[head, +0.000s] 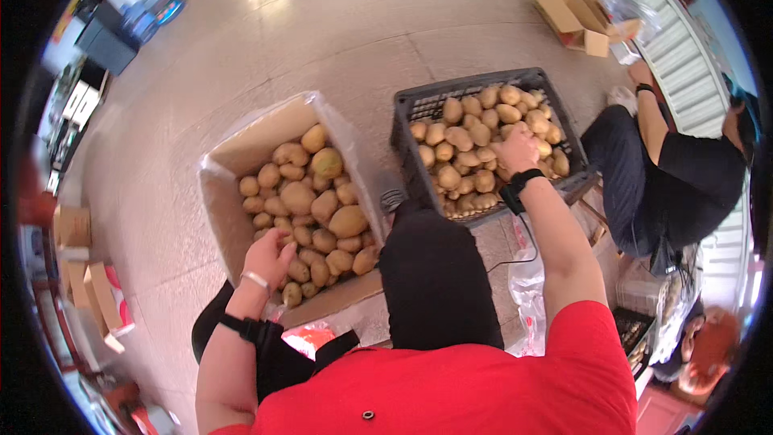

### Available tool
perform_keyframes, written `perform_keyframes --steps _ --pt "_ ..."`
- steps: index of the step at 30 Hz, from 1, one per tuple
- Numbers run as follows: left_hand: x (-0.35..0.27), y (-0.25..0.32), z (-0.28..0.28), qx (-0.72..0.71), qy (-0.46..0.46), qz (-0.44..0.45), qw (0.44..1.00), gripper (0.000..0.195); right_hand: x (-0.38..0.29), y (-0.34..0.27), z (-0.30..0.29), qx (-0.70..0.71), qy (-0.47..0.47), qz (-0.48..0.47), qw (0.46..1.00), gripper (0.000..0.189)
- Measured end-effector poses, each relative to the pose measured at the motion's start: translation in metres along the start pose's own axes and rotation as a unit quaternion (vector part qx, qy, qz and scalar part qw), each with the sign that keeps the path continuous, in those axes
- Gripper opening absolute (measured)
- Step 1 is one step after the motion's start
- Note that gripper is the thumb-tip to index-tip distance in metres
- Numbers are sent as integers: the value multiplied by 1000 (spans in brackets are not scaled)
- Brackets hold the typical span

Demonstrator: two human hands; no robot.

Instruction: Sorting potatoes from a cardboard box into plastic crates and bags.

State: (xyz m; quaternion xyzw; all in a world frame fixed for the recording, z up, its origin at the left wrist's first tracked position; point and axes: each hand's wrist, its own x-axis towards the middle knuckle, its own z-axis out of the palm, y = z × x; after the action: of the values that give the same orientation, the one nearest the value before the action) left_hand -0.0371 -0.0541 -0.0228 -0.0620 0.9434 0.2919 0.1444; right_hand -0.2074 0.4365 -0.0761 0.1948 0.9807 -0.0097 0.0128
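My left hand [269, 257] is over the near left side of a cardboard box [356, 305] with a clear plastic liner. Its thumb and fingers are apart, with nothing seen between them. Potatoes [298, 197] of mixed size fill the lower part of this box, one [327, 163] of them greenish. To the right, a black plastic crate [416, 184] holds many smaller potatoes [459, 138]. My right hand [520, 148] reaches down onto that heap and touches it. The palm side and fingertips are turned away, so whether a potato is gripped there is hidden.
Another person in dark clothes [628, 187] sits close beside the crate's right side. A further person [712, 350] is at lower right, near more crates. An opened cardboard carton [567, 15] lies at upper right. Clear plastic bags [528, 290] lie by my right leg. A cable hangs from my right wrist.
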Motion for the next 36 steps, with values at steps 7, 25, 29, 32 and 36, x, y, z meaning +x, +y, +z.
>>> perform_keyframes --steps 7,25,29,32,36 --pt "-1 3 2 26 -20 0 999 35 -21 0 17 -115 29 -161 980 17" --pt "3 22 -17 -472 -140 -75 867 47 -77 -156 -144 247 -222 -375 865 39" --pt "-10 33 -38 -626 -196 21 755 61 -133 -227 -173 223 -357 -501 757 39" --pt "-14 45 -43 -695 -224 90 677 64 -160 -259 -173 206 -424 -519 713 38" --pt "-4 32 -26 -695 -187 19 694 55 -152 -263 -144 305 -433 -494 689 34"
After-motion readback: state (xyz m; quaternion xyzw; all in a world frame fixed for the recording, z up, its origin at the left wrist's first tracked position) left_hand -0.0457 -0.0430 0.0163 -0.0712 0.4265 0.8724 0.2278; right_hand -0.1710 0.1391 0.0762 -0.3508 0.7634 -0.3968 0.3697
